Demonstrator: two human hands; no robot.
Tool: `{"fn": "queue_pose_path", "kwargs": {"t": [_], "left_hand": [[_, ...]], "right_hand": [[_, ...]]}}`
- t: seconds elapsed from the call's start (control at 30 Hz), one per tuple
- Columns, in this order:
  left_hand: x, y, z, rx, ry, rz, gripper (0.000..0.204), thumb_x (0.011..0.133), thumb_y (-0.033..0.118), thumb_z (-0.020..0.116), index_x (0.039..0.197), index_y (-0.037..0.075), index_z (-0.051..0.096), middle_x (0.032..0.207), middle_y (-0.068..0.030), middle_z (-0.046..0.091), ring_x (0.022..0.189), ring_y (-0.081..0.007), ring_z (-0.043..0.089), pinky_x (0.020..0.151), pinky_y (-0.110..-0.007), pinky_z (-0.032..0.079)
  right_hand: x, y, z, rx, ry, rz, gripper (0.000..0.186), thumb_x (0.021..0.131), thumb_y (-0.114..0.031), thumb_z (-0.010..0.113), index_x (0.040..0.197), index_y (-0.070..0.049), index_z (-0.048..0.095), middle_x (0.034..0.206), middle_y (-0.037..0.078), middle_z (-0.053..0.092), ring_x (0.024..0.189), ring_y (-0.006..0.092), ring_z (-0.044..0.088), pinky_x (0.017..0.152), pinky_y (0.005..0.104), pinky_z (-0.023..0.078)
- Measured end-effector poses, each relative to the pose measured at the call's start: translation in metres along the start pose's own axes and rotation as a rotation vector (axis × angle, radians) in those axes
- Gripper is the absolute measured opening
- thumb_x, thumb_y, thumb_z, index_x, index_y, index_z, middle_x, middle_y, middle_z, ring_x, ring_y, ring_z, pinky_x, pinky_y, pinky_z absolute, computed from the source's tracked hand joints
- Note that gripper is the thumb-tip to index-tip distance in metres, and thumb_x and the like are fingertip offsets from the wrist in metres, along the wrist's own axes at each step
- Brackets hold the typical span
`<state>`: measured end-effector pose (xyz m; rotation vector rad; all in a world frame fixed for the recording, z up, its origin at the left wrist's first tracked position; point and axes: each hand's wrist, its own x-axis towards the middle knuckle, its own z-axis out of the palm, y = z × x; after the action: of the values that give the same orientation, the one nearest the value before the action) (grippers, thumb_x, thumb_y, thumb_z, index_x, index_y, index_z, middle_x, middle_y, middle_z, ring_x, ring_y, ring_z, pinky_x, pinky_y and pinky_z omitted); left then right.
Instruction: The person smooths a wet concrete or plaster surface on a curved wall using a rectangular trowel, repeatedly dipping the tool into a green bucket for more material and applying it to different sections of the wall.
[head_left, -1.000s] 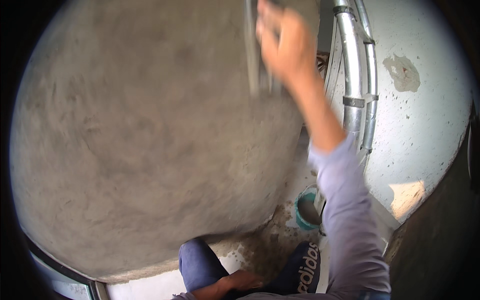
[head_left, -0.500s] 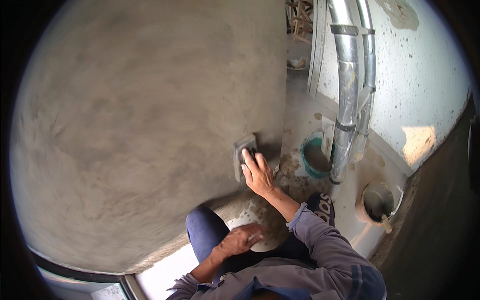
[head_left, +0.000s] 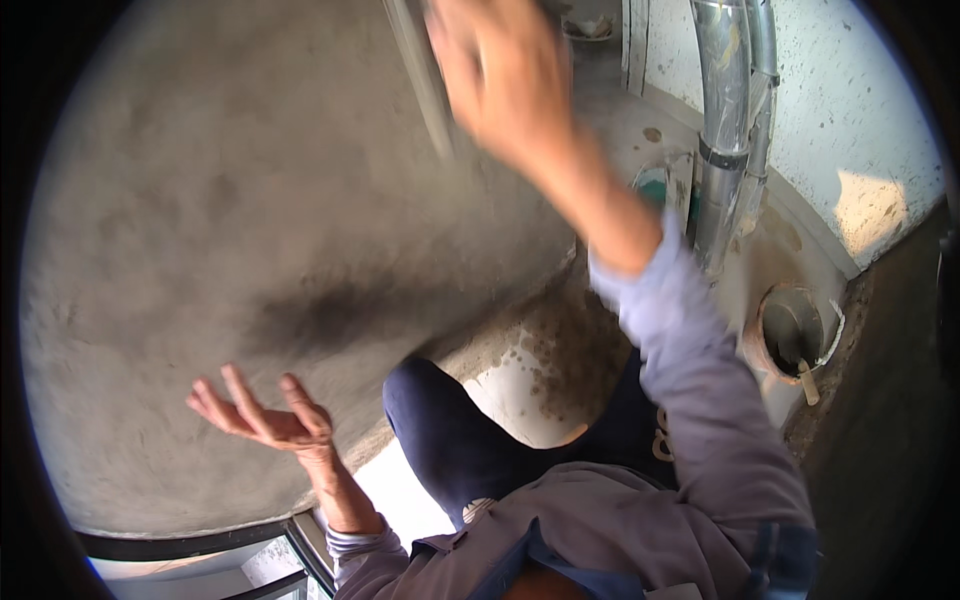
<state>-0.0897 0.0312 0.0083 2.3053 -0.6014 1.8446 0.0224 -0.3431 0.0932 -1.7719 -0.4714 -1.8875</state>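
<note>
My right hand point(head_left: 510, 85) is raised at the top middle, blurred by motion, its fingers closed on a plastering float point(head_left: 420, 80). Only the long, thin edge of the float shows; the hand hides its handle. The float is at the grey plastered wall point(head_left: 200, 200), but I cannot tell whether it touches. At the lower left, my left hand point(head_left: 265, 415) holds nothing. Its fingers are spread in front of the wall, and contact with the plaster is unclear. A dark smudge or shadow lies on the wall between the two hands.
A bucket of grey mix point(head_left: 790, 325) with a wooden-handled tool stands at the right. A green bucket point(head_left: 652, 190) is partly hidden behind my right forearm. Silvery wrapped pipes point(head_left: 722, 110) run down beside a spattered white wall point(head_left: 830, 100). A window frame point(head_left: 190, 546) borders the lower left.
My right hand has swung up with the float, closer to the camera. My left hand has moved from my lap out to the left and spread its fingers. The view has shifted slightly.
</note>
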Motion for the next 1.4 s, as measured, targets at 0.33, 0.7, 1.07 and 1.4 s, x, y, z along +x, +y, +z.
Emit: {"fn": "queue_pose_path", "kwargs": {"t": [0.33, 0.7, 1.07, 1.4], "left_hand": [[-0.005, -0.073, 0.011, 0.325, 0.045, 0.0, 0.072, 0.107, 0.053, 0.039, 0.16, 0.005, 0.033, 0.17, -0.02, 0.019, 0.158, -0.0403, 0.007, 0.124, -0.061, 0.007], [-0.01, -0.077, 0.015, 0.435, 0.059, -0.008, 0.075, 0.108, 0.057, 0.032, 0.161, 0.004, 0.031, 0.17, -0.0203, 0.019, 0.158, -0.038, 0.011, 0.125, -0.058, 0.003], [-0.01, -0.074, 0.012, 0.434, 0.035, -0.023, 0.075, 0.108, 0.057, 0.03, 0.161, 0.004, 0.031, 0.17, -0.0216, 0.017, 0.158, -0.0394, 0.011, 0.125, -0.058, 0.003], [-0.01, -0.075, 0.012, 0.424, 0.034, -0.001, 0.075, 0.108, 0.058, 0.03, 0.161, 0.004, 0.032, 0.17, -0.0205, 0.018, 0.158, -0.0388, 0.012, 0.125, -0.059, 0.004]], "right_hand": [[-0.064, -0.009, -0.022, -0.003, -0.212, 0.23, 0.039, 0.094, -0.016, 0.066, 0.133, -0.014, 0.067, 0.093, 0.013, 0.061, 0.068, 0.031, 0.064, 0.055, 0.0409, 0.053], [-0.103, -0.041, -0.045, 0.062, -0.142, 0.277, 0.045, 0.092, -0.014, 0.067, 0.136, -0.014, 0.066, 0.088, 0.013, 0.06, 0.067, 0.032, 0.063, 0.059, 0.0409, 0.054], [-0.036, 0.014, -0.034, 0.043, -0.114, 0.235, 0.039, 0.092, -0.015, 0.069, 0.131, -0.013, 0.068, 0.089, 0.013, 0.06, 0.068, 0.0335, 0.062, 0.057, 0.0433, 0.052], [0.046, 0.062, -0.017, 0.012, -0.048, -0.019, 0.033, 0.091, -0.016, 0.067, 0.123, -0.009, 0.07, 0.103, 0.022, 0.068, 0.082, 0.0383, 0.067, 0.062, 0.0469, 0.052]]}}
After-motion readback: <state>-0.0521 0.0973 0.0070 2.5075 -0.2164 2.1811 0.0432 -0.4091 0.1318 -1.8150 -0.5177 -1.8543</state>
